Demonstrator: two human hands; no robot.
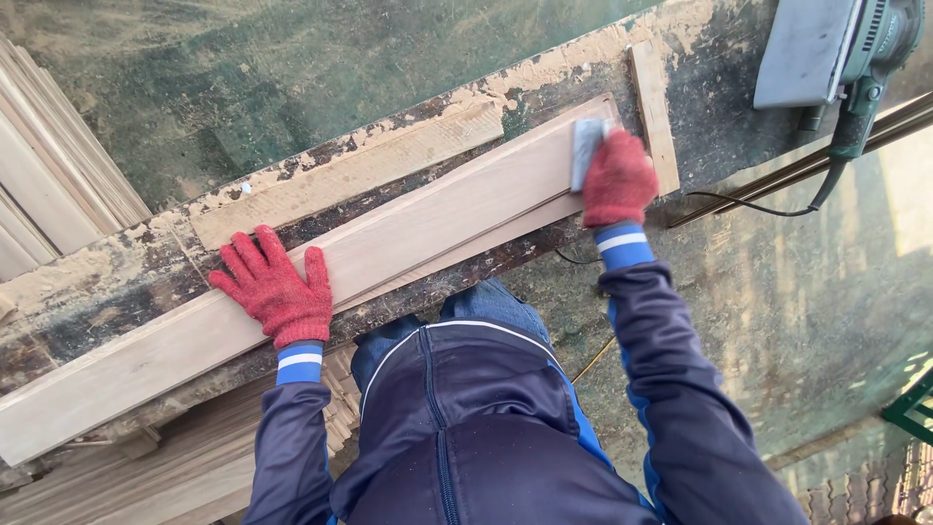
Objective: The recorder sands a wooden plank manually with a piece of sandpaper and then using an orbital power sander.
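A long pale wooden board (408, 233) lies across a worn, paint-flaked workbench (117, 282). My left hand (272, 287), in a red knit glove, presses flat on the board with fingers spread. My right hand (616, 180), also in a red glove, grips a small grey sanding block (586, 146) against the board's right end. A short wooden stop strip (653, 112) stands across the bench just past that end.
A grey-green electric sander (826, 49) rests at the top right, its black cable (768, 206) trailing down. Stacked wooden slats (44, 175) lie at the left and more boards (185, 467) under the bench. Dusty concrete floor lies beyond.
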